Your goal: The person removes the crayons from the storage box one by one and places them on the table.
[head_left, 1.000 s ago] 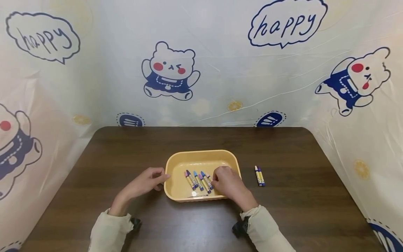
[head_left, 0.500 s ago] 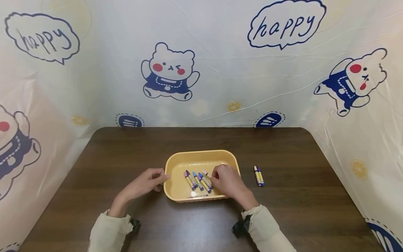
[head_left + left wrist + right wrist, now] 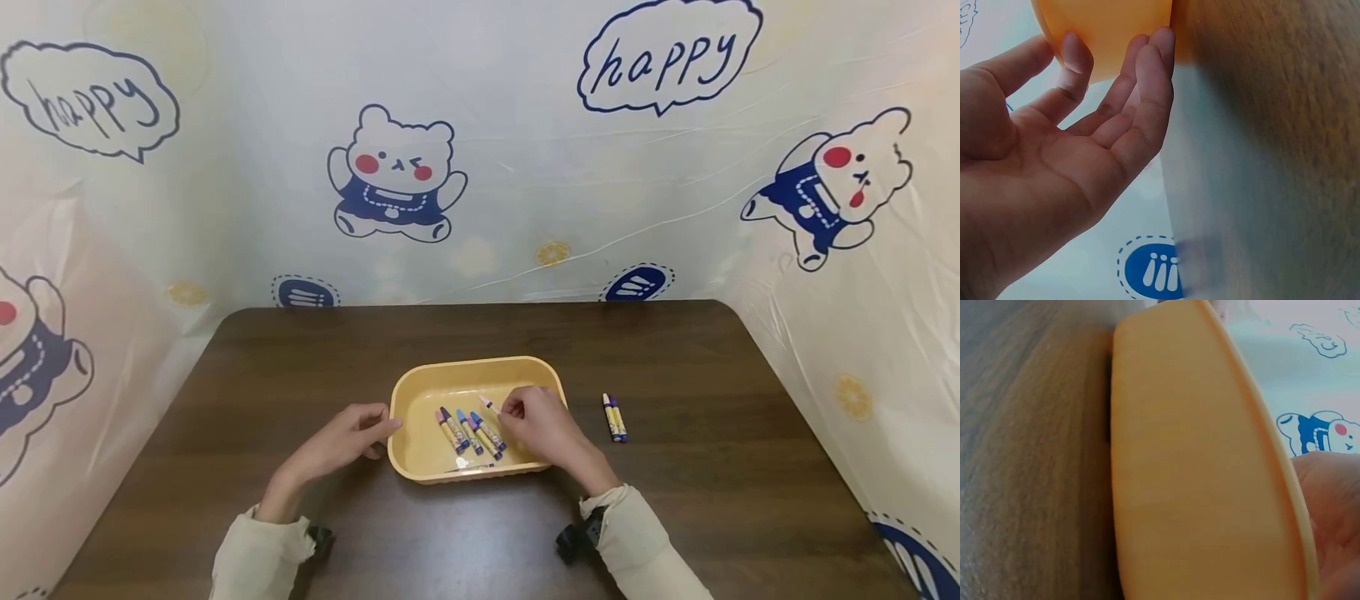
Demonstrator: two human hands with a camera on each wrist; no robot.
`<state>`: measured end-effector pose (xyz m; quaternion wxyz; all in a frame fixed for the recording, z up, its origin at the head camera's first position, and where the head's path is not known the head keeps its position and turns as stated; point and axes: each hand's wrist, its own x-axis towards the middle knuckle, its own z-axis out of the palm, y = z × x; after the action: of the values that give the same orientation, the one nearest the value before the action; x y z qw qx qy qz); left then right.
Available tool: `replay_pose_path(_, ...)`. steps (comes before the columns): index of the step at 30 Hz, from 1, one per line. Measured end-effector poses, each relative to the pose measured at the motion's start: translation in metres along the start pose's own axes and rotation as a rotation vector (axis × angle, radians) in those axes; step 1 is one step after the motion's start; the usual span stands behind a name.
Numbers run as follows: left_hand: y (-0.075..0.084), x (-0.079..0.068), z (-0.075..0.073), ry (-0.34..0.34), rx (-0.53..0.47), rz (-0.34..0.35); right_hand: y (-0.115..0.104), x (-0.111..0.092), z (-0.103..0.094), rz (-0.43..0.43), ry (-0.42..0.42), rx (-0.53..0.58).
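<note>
In the head view, a shallow yellow plastic bin [image 3: 420, 477] stands on the table with several crayons [image 3: 468, 433] lying side by side inside. My left hand [image 3: 351, 435] holds the bin's left rim, thumb over the edge. The left wrist view shows the index finger against the outer wall and the other fingers [image 3: 1154, 81] loosely bent below it. Inside the bin, my right hand [image 3: 546, 425] pinches a pale-tipped crayon [image 3: 487, 402], its lower part hidden by the fingers. From the right wrist, the bin's side wall [image 3: 1197, 456] covers most of that hand.
Two more crayons [image 3: 614, 417], one pale and one purple, lie together on the dark wooden table [image 3: 675, 500] right of the bin. A pale printed curtain [image 3: 510, 167] surrounds the table at the back and sides.
My right hand has drawn the pale crayon up and a little left from beside the others, so more of it shows. My left hand keeps its place at the rim.
</note>
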<state>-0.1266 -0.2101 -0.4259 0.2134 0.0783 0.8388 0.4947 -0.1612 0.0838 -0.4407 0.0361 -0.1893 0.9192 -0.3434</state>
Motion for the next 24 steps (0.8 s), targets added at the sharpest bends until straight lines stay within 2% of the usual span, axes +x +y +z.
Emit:
replay_pose_path(3,-0.002,0.001,0.001,-0.005,-0.001,0.000,0.000,0.000,-0.005,0.012,0.013,0.044)
replay_pose_path(6,-0.012,0.006,0.000,-0.005,0.010,-0.004,0.002,0.000,-0.010,0.027,0.049,0.065)
replay_pose_path(15,-0.018,0.008,0.000,-0.002,0.007,-0.038,0.007,-0.002,-0.029,0.083,0.146,0.119)
replay_pose_path(21,-0.018,0.009,0.001,-0.007,-0.001,-0.028,0.013,-0.014,-0.046,0.151,0.174,0.223)
replay_pose_path(24,-0.017,0.009,0.001,-0.008,-0.002,-0.014,0.020,-0.022,-0.058,0.168,0.190,0.241)
